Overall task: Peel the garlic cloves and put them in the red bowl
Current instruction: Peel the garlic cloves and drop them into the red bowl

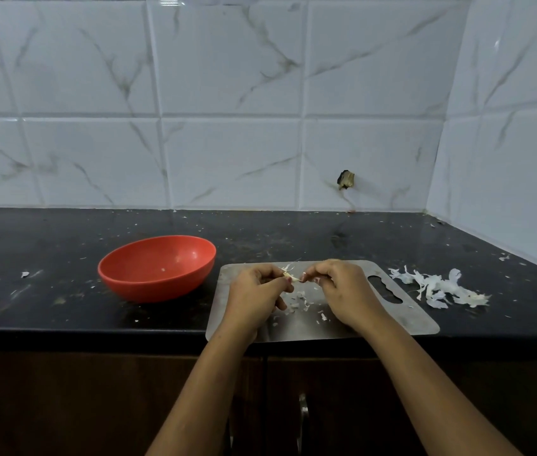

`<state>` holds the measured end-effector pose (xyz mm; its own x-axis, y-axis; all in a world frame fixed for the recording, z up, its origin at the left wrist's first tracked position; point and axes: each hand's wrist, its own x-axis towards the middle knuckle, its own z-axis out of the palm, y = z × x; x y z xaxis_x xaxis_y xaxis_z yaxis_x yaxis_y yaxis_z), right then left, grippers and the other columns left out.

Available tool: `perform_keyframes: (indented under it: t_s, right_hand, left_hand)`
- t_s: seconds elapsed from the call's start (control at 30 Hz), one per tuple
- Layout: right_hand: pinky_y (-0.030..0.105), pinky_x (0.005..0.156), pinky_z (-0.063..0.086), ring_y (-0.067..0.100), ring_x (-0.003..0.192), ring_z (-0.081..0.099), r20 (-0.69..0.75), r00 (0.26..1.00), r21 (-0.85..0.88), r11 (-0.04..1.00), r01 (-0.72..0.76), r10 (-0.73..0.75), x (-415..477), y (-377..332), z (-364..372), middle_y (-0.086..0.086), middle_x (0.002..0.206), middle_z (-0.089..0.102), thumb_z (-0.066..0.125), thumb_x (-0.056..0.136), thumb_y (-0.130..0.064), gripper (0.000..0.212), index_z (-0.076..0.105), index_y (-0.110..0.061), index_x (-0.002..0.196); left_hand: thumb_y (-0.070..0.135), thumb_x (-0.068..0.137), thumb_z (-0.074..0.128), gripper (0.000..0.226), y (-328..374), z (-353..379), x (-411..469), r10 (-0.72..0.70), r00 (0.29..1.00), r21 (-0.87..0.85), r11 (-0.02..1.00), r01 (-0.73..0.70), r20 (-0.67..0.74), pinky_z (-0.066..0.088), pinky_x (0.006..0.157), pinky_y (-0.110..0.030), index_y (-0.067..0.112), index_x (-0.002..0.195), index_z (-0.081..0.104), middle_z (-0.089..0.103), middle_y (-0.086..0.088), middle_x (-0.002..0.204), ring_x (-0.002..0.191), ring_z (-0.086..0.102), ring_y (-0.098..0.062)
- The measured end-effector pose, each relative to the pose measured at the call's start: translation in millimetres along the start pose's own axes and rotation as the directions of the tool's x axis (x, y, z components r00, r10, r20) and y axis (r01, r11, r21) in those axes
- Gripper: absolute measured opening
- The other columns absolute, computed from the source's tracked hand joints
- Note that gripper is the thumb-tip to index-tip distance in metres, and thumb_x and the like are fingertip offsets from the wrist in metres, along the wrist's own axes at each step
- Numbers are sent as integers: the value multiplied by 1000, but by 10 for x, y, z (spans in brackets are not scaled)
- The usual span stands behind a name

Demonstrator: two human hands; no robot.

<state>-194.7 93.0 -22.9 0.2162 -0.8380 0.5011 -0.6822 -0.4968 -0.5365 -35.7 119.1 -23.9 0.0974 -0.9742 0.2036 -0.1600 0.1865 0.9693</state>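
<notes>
Pale and thin-skinned, the garlic clove [290, 276] is held just above the far part of the cutting board [415, 314]. It is pinched from both sides. The left hand [255, 292] grips one end with curled fingertips, and the right hand [342, 291] grips the other end with thumb and forefinger. A wisp of skin sticks up from the clove between them. Small peel scraps [300, 300] lie on the grey metal board below the hands. The red bowl [158, 269] stands on the countertop [46, 307] just left of the board, apart from both hands, with a tiny pale speck inside. A pile of skins [438, 287] lies on the black counter just right of the board's handle slot. Behind is a white marbled tiled wall [227, 126], and dark cabinet doors [342, 406] are below.
</notes>
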Motion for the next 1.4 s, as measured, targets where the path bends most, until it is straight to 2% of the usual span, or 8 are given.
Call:
perform_keyframes:
  t_s: [0.17, 0.3, 0.43, 0.57, 0.9, 1.1, 1.3, 1.4]
  right_hand:
    - [24, 82, 54, 0, 86, 65, -15, 999, 56, 998, -29, 30, -4, -22, 23, -10, 89, 72, 58, 92, -3, 28, 71, -26, 98]
    - [26, 79, 53, -1, 83, 64, -33, 998, 78, 996, -51, 54, -5, -48, 26, -15, 82, 69, 75, 83, -19, 15, 69, -32, 88]
    - [32, 77, 56, 3, 79, 63, 66, 996, 62, 996, -63, 58, -19, -51, 40, -12, 82, 69, 73, 85, -25, 15, 73, -27, 99]
    - [41, 68, 55, 10, 71, 62, 12, 1000, 8, 1000, -23, 23, -42, -59, 59, -7, 75, 69, 62, 93, -31, 12, 74, -30, 90]
    - [34, 63, 53, 10, 67, 61, -22, 1000, -86, 996, -23, 21, -74, -118, 77, -7, 74, 68, 57, 94, -26, 15, 71, -26, 95]
    - [22, 55, 41, 8, 63, 55, -12, 997, -157, 985, 74, -77, -94, -176, 69, -5, 75, 64, 56, 94, -23, 14, 70, -19, 93]
    - [10, 59, 35, 5, 64, 50, 26, 971, -168, 956, 241, -240, -81, -121, 49, -5, 78, 63, 58, 93, -15, 13, 70, -14, 92]
    - [26, 64, 49, 13, 66, 58, 23, 927, -243, 897, 369, -375, -67, -82, 40, 1, 78, 68, 56, 89, -13, 16, 71, -9, 85]
  left_hand:
    - [6, 89, 61, 10, -12, 7, 13, 0, 1000, -26, 1000, 0, 3, 40, 47, -19, 8, 82, 68, 71, -7, 76, 47, 53, -9]
    - [6, 90, 61, 10, -28, 4, 20, 8, 1000, -17, 1000, -8, 6, 40, 47, -18, 8, 84, 69, 72, -8, 78, 48, 54, -9]
    - [4, 90, 60, 10, -29, 11, 16, 34, 999, 34, 999, -33, -20, 42, 47, -19, 7, 87, 70, 71, -6, 75, 45, 54, -5]
    - [5, 90, 61, 12, -70, 39, 37, 88, 996, 115, 990, -84, -28, 50, 56, -32, 11, 85, 69, 69, 0, 70, 44, 57, -7]
    - [10, 93, 60, 21, -49, 44, -19, 190, 981, 194, 964, -179, -37, 52, 50, -26, 24, 80, 67, 69, 3, 75, 51, 64, -8]
    - [10, 93, 59, 16, -27, 38, -36, 156, 987, 195, 970, -144, -49, 51, 49, -25, 11, 82, 70, 69, -2, 74, 52, 65, -8]
    - [7, 95, 54, 19, 53, -15, -64, 63, 998, 96, 994, -61, -15, 46, 49, -19, 1, 88, 70, 68, -9, 77, 48, 58, -4]
    - [8, 95, 54, 20, 41, -12, -42, 16, 1000, 91, 996, -16, 4, 48, 53, -24, 4, 84, 70, 66, -7, 73, 48, 58, -5]
